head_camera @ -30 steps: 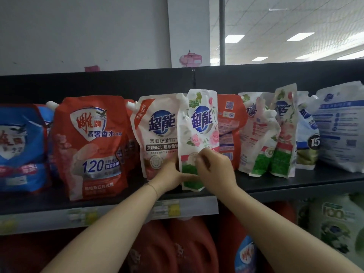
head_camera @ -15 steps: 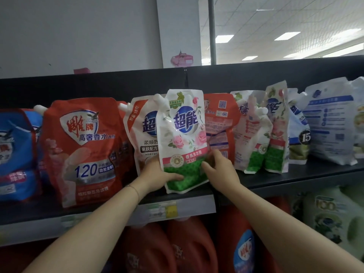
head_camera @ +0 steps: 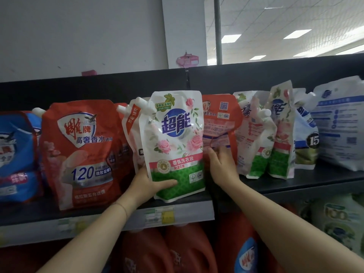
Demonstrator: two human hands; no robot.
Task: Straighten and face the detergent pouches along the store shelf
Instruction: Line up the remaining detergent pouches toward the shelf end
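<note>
A white rose-print pouch (head_camera: 175, 138) with a green base stands front-facing at the shelf's front edge. My left hand (head_camera: 146, 183) grips its lower left corner, thumb across the green base. My right hand (head_camera: 221, 165) sits just right of that pouch, fingers against the orange pouch (head_camera: 219, 119) turned back-side out behind it. Another white pouch (head_camera: 133, 133) with an orange corner stands half hidden behind the rose-print one. Right of my hand, two white-and-green pouches (head_camera: 260, 134) lean sideways.
A big orange pouch (head_camera: 80, 152) and a blue pouch (head_camera: 15, 154) stand to the left. A white-blue pouch (head_camera: 304, 134) and a large white bag (head_camera: 340, 123) stand at the right. The black shelf (head_camera: 295, 183) carries price tags (head_camera: 161, 214); red jugs (head_camera: 187, 251) sit below.
The rose-print pouch has turned from edge-on to face front and has moved left. My right hand has come off it and now touches the orange pouch behind.
</note>
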